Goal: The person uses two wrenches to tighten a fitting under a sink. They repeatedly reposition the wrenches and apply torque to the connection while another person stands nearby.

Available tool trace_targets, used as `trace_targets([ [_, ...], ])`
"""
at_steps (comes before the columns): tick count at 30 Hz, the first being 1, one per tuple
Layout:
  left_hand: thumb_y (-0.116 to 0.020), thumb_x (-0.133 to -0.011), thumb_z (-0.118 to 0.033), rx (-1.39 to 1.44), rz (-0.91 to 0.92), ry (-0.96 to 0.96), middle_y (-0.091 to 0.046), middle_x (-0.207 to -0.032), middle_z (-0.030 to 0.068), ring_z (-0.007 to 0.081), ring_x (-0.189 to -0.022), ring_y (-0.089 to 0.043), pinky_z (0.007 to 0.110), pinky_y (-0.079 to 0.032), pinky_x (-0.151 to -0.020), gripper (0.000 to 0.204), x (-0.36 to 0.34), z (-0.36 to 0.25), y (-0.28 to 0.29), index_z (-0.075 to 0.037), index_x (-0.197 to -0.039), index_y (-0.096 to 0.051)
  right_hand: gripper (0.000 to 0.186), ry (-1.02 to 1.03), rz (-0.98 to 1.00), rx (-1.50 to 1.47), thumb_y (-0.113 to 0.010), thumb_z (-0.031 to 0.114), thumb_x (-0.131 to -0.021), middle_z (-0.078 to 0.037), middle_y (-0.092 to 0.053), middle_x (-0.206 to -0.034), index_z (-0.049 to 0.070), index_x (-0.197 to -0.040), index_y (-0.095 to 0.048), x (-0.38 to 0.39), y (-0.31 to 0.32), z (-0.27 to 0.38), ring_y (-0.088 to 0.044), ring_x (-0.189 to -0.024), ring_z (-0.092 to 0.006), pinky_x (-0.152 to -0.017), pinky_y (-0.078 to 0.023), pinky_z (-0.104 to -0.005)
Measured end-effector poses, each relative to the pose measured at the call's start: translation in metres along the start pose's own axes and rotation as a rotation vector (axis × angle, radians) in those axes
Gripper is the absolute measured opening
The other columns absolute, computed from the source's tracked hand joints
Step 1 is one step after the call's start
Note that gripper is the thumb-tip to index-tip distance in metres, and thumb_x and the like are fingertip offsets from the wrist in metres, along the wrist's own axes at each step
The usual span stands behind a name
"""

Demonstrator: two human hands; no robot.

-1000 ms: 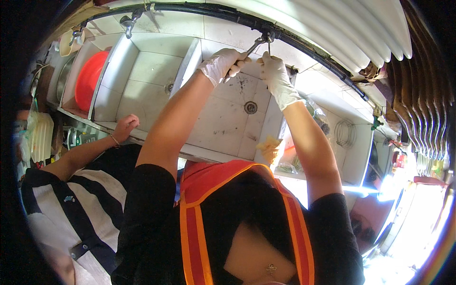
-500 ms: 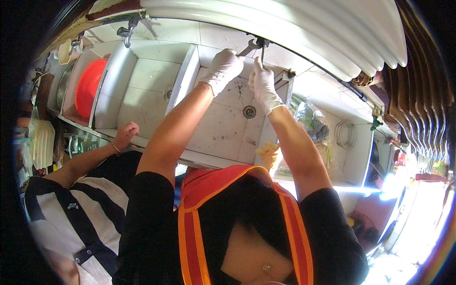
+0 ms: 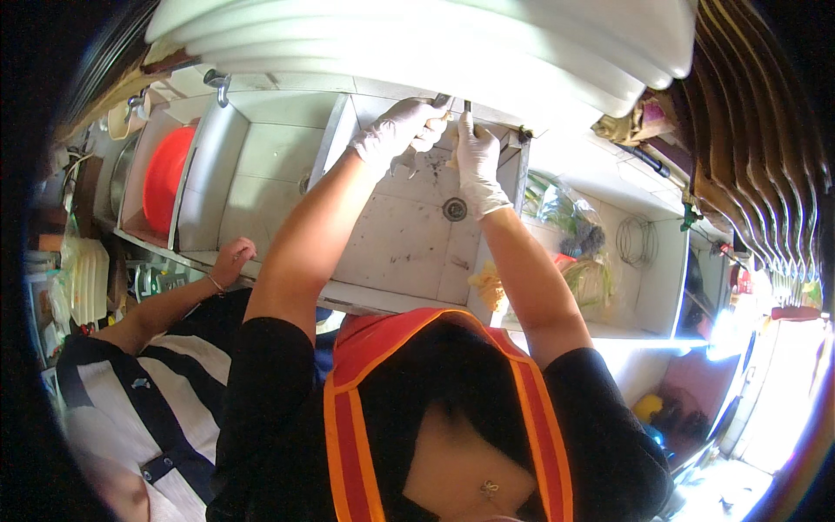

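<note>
My left hand [image 3: 398, 130], in a white glove, is closed round an open-ended wrench [image 3: 404, 163], whose jaw sticks out below the palm. Its fingertips meet a grey metal piece [image 3: 442, 102] at the wall over the sink; I cannot make out what that piece is. Beside it my right hand [image 3: 478, 161], also gloved, is closed with the thumb upward on a thin dark rod [image 3: 467, 106]. The rod's upper end is hidden under the white ribbed object. Below both hands lies a dirty white-tiled sink [image 3: 383, 252] with a round drain [image 3: 454, 209].
Large white ribbed pieces [image 3: 391, 43] hang low over the hands. Left are another basin [image 3: 283, 165], a tap [image 3: 217, 85] and a red basin [image 3: 167, 178]. A co-worker's hand [image 3: 233, 259] rests at the sink edge. Bagged greens [image 3: 557, 209] and a wire coil [image 3: 637, 241] lie right.
The wrench jaw, earlier pointing up at the wall fitting, now hangs below my left palm. My left fingers have moved up to the fitting. The view has shifted, and the ribbed pieces cover more.
</note>
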State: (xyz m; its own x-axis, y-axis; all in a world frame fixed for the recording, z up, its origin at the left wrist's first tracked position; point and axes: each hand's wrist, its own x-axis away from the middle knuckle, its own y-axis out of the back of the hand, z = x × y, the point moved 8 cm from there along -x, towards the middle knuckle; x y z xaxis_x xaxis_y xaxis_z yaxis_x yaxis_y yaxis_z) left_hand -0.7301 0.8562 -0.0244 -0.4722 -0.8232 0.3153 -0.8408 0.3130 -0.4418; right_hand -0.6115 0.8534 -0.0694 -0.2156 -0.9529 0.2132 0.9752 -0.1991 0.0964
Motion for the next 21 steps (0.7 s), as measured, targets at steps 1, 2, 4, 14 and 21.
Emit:
trace_targets([
  [1, -0.044, -0.091, -0.023, -0.033, -0.047, 0.015, -0.037, -0.053, -0.0047, 0.0047, -0.042, -0.033, 0.021, -0.024, -0.035, 0.022, -0.003, 0.002, 0.001, -0.008, -0.076, -0.048, 0.050, 0.055, -0.018, 0.107, -0.048, 0.043, -0.087, -0.011, -0.051, -0.049, -0.002, -0.065, -0.057, -0.003, 0.001, 0.001, -0.050, -0.039, -0.0206, -0.044, -0.042, -0.0334],
  [2, -0.045, -0.091, -0.024, -0.054, -0.056, 0.029, -0.038, -0.052, -0.0041, 0.0049, -0.042, -0.035, 0.021, -0.025, -0.035, 0.022, -0.006, 0.003, 0.000, -0.008, -0.075, -0.049, 0.051, 0.090, -0.111, 0.190, -0.047, 0.042, -0.088, -0.015, -0.052, -0.052, -0.003, -0.067, -0.058, -0.005, 0.004, 0.000, -0.053, -0.045, -0.0270, -0.050, -0.043, -0.0363],
  [4, -0.051, -0.087, -0.020, -0.250, -0.125, 0.082, -0.046, -0.053, 0.0007, 0.0079, -0.043, -0.043, 0.024, -0.032, -0.036, 0.023, -0.014, 0.004, 0.002, -0.005, -0.070, -0.051, 0.051, 0.095, -0.178, 0.321, -0.045, 0.043, -0.088, -0.024, -0.055, -0.063, -0.003, -0.071, -0.060, -0.012, 0.006, -0.009, -0.054, -0.064, -0.0404, -0.062, -0.044, -0.0412],
  [14, -0.049, -0.083, -0.012, -0.607, -0.468, -0.011, -0.050, -0.059, 0.0014, 0.0105, -0.044, -0.047, 0.024, -0.036, -0.036, 0.013, -0.024, -0.002, -0.003, 0.000, -0.085, -0.054, 0.042, 0.095, -0.007, -0.235, -0.049, 0.031, -0.090, 0.000, -0.043, -0.055, -0.001, -0.063, -0.050, -0.033, -0.013, -0.049, -0.035, -0.053, -0.0098, -0.048, -0.031, -0.0292],
  [21, -0.046, -0.081, -0.010, -1.038, -0.360, -0.110, -0.053, -0.063, 0.0052, 0.0135, -0.050, -0.050, 0.029, -0.040, -0.043, 0.014, -0.030, 0.001, -0.013, -0.002, -0.088, -0.055, 0.036, 0.077, 0.061, -0.481, -0.049, 0.031, -0.091, 0.005, -0.041, -0.054, 0.008, -0.063, -0.049, -0.018, -0.019, -0.033, -0.032, -0.048, -0.0040, -0.043, -0.024, -0.0220],
])
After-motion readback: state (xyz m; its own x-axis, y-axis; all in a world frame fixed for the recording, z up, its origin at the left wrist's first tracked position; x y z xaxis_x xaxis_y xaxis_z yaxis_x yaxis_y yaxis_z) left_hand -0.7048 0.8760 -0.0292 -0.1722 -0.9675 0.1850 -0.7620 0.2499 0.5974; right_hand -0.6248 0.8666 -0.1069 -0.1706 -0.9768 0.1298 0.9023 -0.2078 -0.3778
